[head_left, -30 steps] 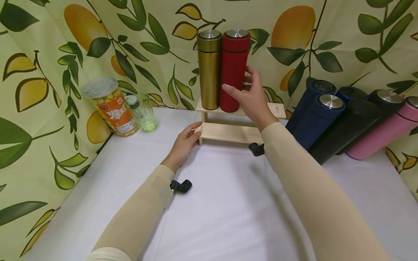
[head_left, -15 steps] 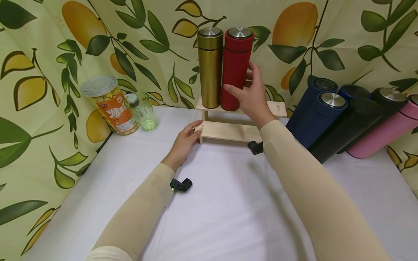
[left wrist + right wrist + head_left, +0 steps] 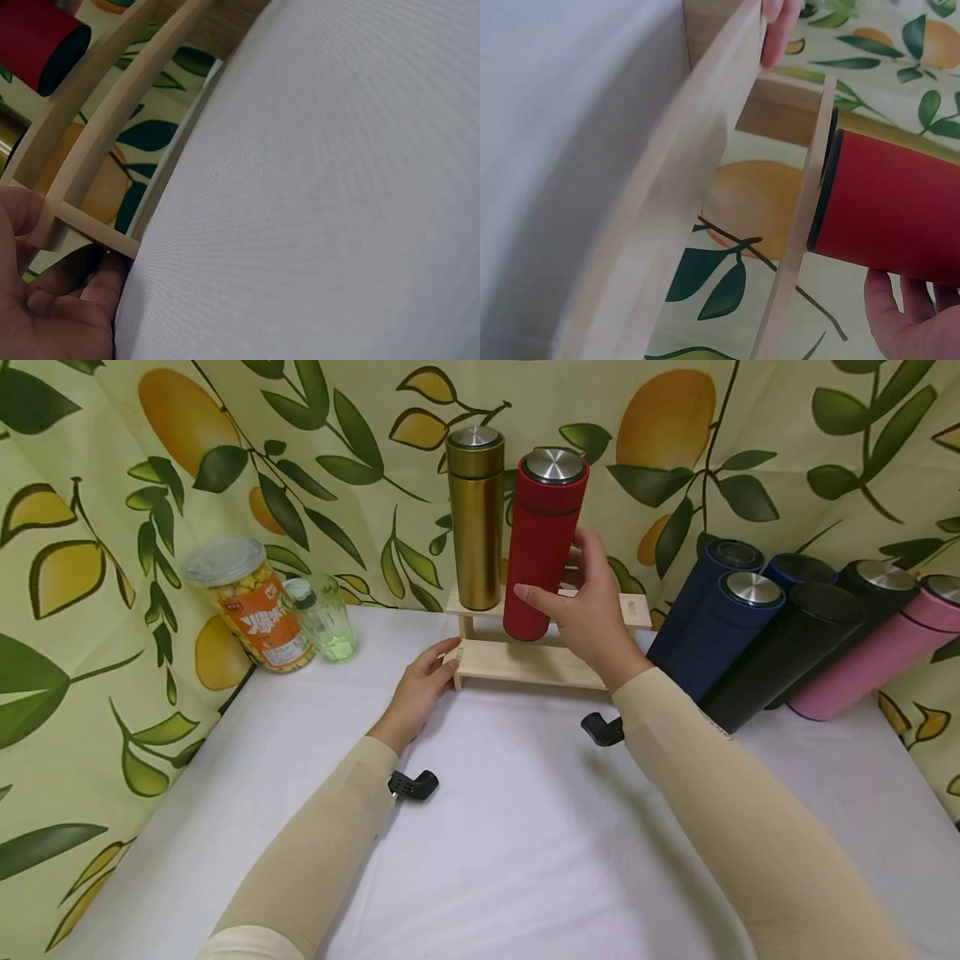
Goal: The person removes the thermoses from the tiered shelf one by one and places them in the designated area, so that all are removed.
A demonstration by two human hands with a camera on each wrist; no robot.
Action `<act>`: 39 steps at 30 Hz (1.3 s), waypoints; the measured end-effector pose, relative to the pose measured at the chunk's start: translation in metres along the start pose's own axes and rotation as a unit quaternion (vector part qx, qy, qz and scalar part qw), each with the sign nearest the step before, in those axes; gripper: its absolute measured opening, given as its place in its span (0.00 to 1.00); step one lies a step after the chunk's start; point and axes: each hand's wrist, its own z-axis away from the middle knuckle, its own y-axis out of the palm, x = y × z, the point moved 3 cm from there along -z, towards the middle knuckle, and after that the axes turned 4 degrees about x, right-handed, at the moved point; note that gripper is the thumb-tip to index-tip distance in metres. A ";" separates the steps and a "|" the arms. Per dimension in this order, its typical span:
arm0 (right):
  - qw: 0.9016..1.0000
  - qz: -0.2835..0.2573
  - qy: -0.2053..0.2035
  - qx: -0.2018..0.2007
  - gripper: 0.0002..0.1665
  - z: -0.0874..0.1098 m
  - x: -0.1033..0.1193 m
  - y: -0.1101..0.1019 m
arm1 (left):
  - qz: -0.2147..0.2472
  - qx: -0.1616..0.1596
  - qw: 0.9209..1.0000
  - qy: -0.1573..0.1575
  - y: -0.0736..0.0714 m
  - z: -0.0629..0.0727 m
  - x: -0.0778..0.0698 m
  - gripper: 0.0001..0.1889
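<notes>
My right hand (image 3: 592,614) grips a red thermos bottle (image 3: 542,556), thumb in front and fingers behind. The bottle tilts slightly, with its base in front of the upper step. In the left wrist view, the dark base of the red thermos shows in the air beside the rack. A gold thermos bottle (image 3: 477,527) stands upright on the top step of a two-step wooden rack (image 3: 517,665). My left hand (image 3: 422,687) holds the rack's left end; in the left wrist view its thumb lies at the lower step and its fingers (image 3: 105,289) curl by the leg.
On the right lean several thermos bottles: blue (image 3: 738,618), black (image 3: 806,635) and pink (image 3: 885,652). A snack jar (image 3: 255,610) and a green glass (image 3: 330,622) stand at the left. A patterned curtain (image 3: 300,427) hangs behind the white-covered table (image 3: 480,827).
The red thermos has come away from beside the gold one, forward and slightly right, off the top step, carried by my right hand. My left hand stays on the rack.
</notes>
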 end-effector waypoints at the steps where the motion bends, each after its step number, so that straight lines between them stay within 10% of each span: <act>1: 1.000 -0.002 -0.004 0.002 0.48 0.004 0.000 -0.001 | 0.000 0.001 1.000 0.001 0.000 0.000 0.000 0.25; 24: 0.994 -0.105 0.021 0.026 0.46 0.097 -0.002 -0.036 | 0.002 -0.002 1.000 -0.005 0.001 0.001 0.000 0.24; 39: 0.975 -0.215 0.017 -0.059 0.44 0.138 0.006 -0.107 | 0.011 -0.006 1.000 -0.005 0.004 0.000 0.000 0.24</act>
